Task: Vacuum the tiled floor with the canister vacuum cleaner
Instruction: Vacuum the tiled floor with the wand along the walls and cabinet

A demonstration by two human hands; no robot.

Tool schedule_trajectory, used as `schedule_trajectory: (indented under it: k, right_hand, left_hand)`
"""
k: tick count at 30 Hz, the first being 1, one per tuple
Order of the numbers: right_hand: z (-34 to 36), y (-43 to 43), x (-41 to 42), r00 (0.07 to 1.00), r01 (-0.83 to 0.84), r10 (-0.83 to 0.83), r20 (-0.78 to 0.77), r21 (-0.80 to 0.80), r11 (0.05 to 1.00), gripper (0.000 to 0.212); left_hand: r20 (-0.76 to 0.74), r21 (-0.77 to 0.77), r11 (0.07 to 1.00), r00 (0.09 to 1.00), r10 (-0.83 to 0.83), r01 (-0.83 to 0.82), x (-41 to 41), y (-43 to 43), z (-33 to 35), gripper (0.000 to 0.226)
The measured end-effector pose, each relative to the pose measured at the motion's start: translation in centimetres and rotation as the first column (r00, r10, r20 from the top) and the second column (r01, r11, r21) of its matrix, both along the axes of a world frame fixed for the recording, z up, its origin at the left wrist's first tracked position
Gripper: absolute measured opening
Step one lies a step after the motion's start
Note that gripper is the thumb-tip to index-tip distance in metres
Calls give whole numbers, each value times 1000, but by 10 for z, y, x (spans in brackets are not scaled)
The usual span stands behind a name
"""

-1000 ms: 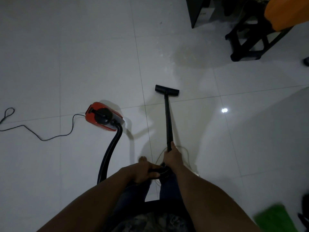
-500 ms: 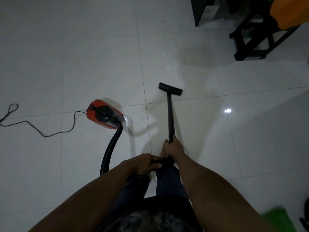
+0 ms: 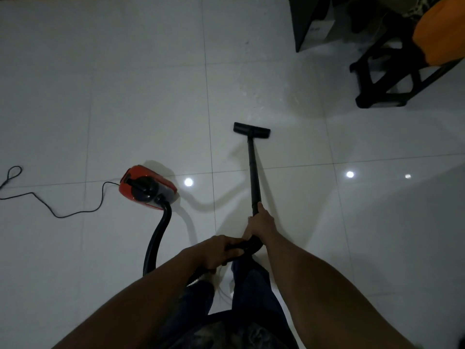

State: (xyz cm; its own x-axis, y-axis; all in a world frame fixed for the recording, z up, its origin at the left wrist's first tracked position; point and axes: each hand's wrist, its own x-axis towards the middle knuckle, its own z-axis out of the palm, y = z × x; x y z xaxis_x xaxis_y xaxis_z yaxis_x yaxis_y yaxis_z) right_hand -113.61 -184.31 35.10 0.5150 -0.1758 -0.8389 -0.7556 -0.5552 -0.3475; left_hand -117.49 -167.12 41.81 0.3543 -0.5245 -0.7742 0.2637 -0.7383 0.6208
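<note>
Floor head (image 3: 251, 131) lies flat on the tiled floor (image 3: 125, 96) ahead of me, just past a tile joint that runs crosswise. The wand (image 3: 253, 177) runs from it straight back to my hands.

My right hand (image 3: 260, 224) is clamped round the near end of the wand, with the thumb along the top. My left hand (image 3: 219, 250) sits just behind it, fingers curled round the black curved handle piece (image 3: 247, 244). Both hands cover most of that piece. Whether the hands touch each other: cannot tell.

The canister (image 3: 147, 188), red with a black top, stands on the floor on my left side, across the same crosswise joint and well apart from the floor head. Its hose (image 3: 157, 238) comes off the near end, arcs back toward me and passes under my left forearm. The stretch from there to the handle is hidden.

The power cord (image 3: 63, 210), thin and black, snakes from the canister's far end off to my left and is cut off; where it ends is out of view.

At the far right of the floor stands a black stool (image 3: 377, 79) with something orange (image 3: 437, 34) on it, cut off and not identifiable. Beside it is a dark cabinet (image 3: 302, 23), lower part only.

The light is dim. There are faint pale flecks on the tile beyond the floor head: dust or glare, cannot tell. My dark trousers (image 3: 251, 285) show below the hands, and my feet are hard to make out.
</note>
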Motion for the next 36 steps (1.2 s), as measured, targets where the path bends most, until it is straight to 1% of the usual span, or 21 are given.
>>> schedule_trajectory:
  k: [3, 5, 10, 12, 16, 17, 19, 22, 27, 28, 30, 34, 36]
  right_hand:
    - [0, -20, 40, 999, -48, 48, -2, -17, 999, 71]
    - [-1, -32, 68, 996, -92, 92, -3, -26, 995, 71]
    - [-4, -56, 138, 987, -158, 159, 0, -41, 987, 71]
    - [-3, -61, 163, 984, -178, 178, -7, -41, 983, 72]
    - [-3, -61, 210, 978, -207, 207, -1, -46, 977, 72]
    - [-3, -59, 223, 977, -215, 215, 2, -50, 975, 72]
    - [-4, -54, 246, 973, -232, 232, 3, -57, 971, 72]
    - [-2, -44, 284, 970, -241, 242, 3, -54, 969, 73]
    - [-2, -17, 358, 967, -254, 255, 6, -69, 965, 73]
    - [-2, -9, 375, 968, -249, 250, 4, -70, 966, 73]
    - [-1, 6, 405, 972, -235, 235, -3, -67, 970, 72]
    - [2, 32, 465, 977, -215, 215, -13, -75, 974, 71]
    - [3, 42, 495, 978, -210, 209, -18, -73, 975, 71]
  left_hand:
    - [-2, 29, 999, 1000, 18, -18, 35, -24, 4, 49]
    - [-4, 32, 998, 998, 59, -59, 58, -38, 1, 53]
    - [-30, 9, 988, 988, 155, -154, 112, -65, -7, 58]
    - [-31, 1, 986, 986, 166, -166, 133, -72, -5, 56]
    - [0, 57, 988, 990, 142, -142, 179, -74, -5, 54]
    - [-3, 72, 989, 992, 127, -126, 192, -73, -4, 55]
    - [-46, 48, 989, 989, 142, -139, 214, -71, -2, 57]
    - [-37, 11, 989, 988, 151, -151, 252, -61, -7, 59]
    - [-79, 16, 987, 984, 163, -162, 326, -32, -12, 58]
    - [-42, 29, 987, 986, 160, -158, 341, -23, -16, 58]
    - [-25, 61, 990, 992, 125, -124, 370, -7, -18, 59]
    - [-55, -16, 977, 976, 211, -212, 433, 20, -12, 54]
    - [-51, -34, 975, 975, 219, -220, 464, 30, -8, 52]
